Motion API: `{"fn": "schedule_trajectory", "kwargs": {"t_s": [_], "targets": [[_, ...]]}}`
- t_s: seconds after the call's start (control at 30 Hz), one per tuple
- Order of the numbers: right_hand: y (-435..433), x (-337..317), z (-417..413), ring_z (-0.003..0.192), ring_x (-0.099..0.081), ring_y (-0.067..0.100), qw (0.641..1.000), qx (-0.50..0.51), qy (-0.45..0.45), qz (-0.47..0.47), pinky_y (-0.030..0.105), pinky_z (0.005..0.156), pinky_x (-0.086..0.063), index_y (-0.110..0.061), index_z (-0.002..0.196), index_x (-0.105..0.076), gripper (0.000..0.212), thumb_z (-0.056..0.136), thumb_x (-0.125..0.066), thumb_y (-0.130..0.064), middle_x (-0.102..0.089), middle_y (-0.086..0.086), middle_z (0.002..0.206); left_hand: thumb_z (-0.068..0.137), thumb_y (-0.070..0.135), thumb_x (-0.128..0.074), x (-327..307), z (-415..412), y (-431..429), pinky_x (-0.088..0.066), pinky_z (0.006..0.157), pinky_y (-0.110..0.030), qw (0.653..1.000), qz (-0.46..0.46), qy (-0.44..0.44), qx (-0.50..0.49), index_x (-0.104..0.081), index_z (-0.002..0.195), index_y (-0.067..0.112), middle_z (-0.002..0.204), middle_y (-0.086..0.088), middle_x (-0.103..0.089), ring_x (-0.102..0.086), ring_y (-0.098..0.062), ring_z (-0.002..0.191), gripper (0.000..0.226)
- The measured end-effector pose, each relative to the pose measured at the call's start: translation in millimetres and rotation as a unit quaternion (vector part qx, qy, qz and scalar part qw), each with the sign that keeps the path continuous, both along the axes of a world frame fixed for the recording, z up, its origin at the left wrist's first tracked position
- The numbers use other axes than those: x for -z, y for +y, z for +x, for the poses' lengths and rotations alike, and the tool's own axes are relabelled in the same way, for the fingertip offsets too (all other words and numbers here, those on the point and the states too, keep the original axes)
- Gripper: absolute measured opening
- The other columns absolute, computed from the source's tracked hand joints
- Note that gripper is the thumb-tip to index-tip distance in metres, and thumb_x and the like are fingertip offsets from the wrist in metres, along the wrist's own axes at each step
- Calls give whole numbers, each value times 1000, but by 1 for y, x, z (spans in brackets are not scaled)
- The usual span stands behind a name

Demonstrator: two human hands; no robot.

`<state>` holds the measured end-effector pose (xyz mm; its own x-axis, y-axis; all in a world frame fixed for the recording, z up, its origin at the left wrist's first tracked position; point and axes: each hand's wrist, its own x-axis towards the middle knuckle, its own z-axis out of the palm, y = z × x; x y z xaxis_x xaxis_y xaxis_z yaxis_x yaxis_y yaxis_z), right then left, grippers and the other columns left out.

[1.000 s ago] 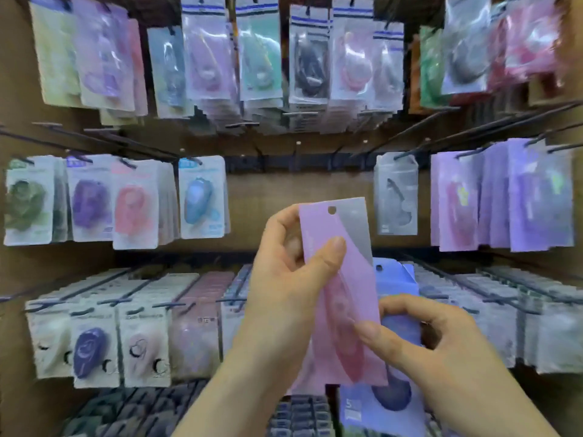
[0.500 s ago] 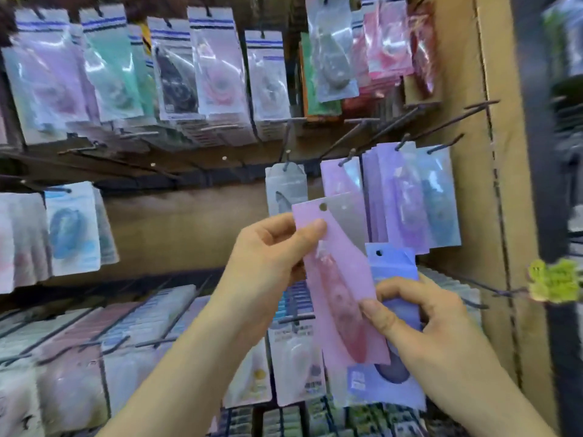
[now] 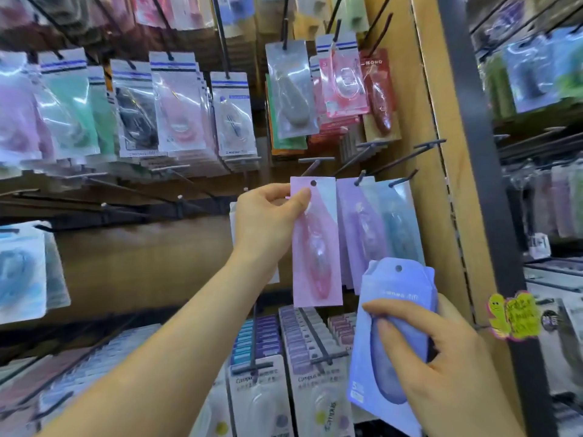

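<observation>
My left hand [image 3: 268,222] pinches the top left corner of a pink packet [image 3: 315,244] with a pink pen-shaped item inside. The packet hangs upright, its punched hole just below the tip of a dark metal display hook [image 3: 310,167]. My right hand [image 3: 441,354] grips a blue-violet packet [image 3: 391,342] low at the right, fingers curled round its bulging middle. Purple and blue packets [image 3: 375,228] hang on the neighbouring hooks to the right of the pink one.
The wooden display wall holds rows of hooks with hanging packets [image 3: 176,105] above and at the left. White carded packs [image 3: 284,398] fill the lower hooks. A wooden upright [image 3: 441,184] and a dark post [image 3: 479,152] bound the bay; a yellow tag [image 3: 512,315] sticks out.
My left hand has raised the pink packet up and to the right, level with the hook. My right hand has let go of the pink packet and holds only the blue one, lower down.
</observation>
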<state>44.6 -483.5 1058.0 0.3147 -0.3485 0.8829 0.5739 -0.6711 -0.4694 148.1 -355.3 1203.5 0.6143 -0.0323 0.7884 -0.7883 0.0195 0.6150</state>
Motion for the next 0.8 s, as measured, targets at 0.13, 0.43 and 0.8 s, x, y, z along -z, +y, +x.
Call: {"fn": "schedule_trajectory", "kwargs": {"t_s": [0.13,0.43,0.8], "targets": [[-2,2,-3,89,-62,1,1000,-27,15,3,3,71,-42,-54,86,-70,28,72,-62,-31,-62,-13,99,92,28,-66,1,0,0,-58,62,-20,1000,-2,-6,11,-68,98,30,89,14,-72,-71,-2,79,7],[-18,-11,-23,95,-69,6,949,-273,158,32,16,79,-53,-62,113,-60,55,77,-79,-24,-70,-20,112,99,18,-53,-3,15,-4,-45,50,-12,986,139,-66,-66,-60,117,34,101,0,-67,-58,-5,72,25],[-28,-5,-23,87,-74,21,899,-389,106,170,21,65,-56,-26,102,-76,71,35,-96,-40,-76,8,101,94,7,-57,13,24,-1,-46,79,-27,923,220,-188,-253,-48,137,27,121,-4,-51,-56,-18,98,48]]}}
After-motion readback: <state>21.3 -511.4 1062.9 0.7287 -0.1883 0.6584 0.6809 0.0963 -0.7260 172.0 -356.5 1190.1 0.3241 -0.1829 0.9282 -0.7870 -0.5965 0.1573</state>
